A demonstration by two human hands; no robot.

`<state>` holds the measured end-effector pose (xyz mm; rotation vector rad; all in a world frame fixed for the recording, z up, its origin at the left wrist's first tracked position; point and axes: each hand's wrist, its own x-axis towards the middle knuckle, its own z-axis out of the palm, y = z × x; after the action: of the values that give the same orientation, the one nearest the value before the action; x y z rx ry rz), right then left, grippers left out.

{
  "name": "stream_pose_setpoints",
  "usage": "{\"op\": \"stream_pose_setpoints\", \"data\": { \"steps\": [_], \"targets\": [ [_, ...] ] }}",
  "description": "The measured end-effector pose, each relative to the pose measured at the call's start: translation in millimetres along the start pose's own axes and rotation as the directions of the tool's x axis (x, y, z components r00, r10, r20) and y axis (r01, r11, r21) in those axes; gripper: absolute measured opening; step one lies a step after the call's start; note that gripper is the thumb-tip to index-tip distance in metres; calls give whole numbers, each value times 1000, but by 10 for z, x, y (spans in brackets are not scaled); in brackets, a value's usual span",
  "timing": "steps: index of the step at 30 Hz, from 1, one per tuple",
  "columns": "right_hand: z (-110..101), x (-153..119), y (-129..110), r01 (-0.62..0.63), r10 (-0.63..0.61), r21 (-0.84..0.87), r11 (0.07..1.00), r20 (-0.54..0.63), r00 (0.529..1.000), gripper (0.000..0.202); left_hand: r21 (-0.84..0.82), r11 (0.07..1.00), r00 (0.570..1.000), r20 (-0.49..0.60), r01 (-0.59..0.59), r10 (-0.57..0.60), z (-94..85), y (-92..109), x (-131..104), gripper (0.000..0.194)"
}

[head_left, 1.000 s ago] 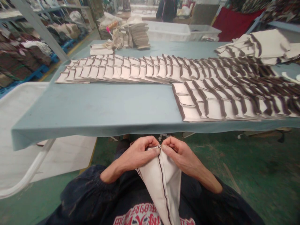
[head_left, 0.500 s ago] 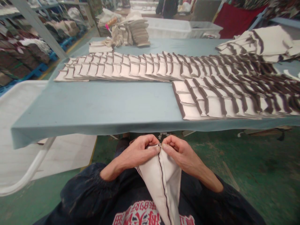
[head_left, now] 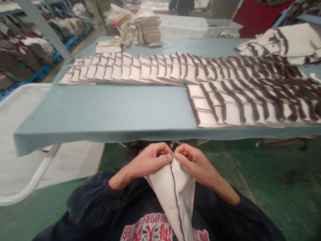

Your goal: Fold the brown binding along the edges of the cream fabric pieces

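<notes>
A cream fabric piece (head_left: 167, 192) with a thin dark seam hangs down over the apron on my lap. My left hand (head_left: 152, 157) pinches its top edge between thumb and fingers. Close beside it, my right hand (head_left: 192, 160) grips the same edge, so the fingertips of both hands nearly meet at the top of the seam. The fabric's lower end runs out of the bottom of the view. Exactly what the fingertips press on is too small to make out.
A table with a blue-green cover (head_left: 120, 110) stands in front of me. Overlapping rows of cream folded pieces with dark edges (head_left: 233, 107) lie on it. Fabric stacks (head_left: 150, 31) and a white plastic bin (head_left: 183, 26) are behind. A white-framed cart (head_left: 22, 197) stands at left.
Both hands keep their pinch on the fabric, nearly in place. The view has shifted slightly, so the table and its rows appear a little higher and further right.
</notes>
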<state>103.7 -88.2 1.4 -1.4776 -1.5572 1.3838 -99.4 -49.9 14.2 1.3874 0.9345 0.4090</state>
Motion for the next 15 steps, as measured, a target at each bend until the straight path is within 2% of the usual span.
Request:
{"op": "stream_pose_setpoints", "data": {
  "steps": [10, 15],
  "targets": [
    [-15, 47, 24, -6, 6, -10, 1000, 12, 1000, 22, -34, 998, 999, 11, 43, -42, -25, -47, 19, 29],
    [-23, 64, 41, -1, 1, -18, 1000, 24, 1000, 20, -103, 991, 996, 2, 87, -87, 3, -92, 37, 28]
  ]
}}
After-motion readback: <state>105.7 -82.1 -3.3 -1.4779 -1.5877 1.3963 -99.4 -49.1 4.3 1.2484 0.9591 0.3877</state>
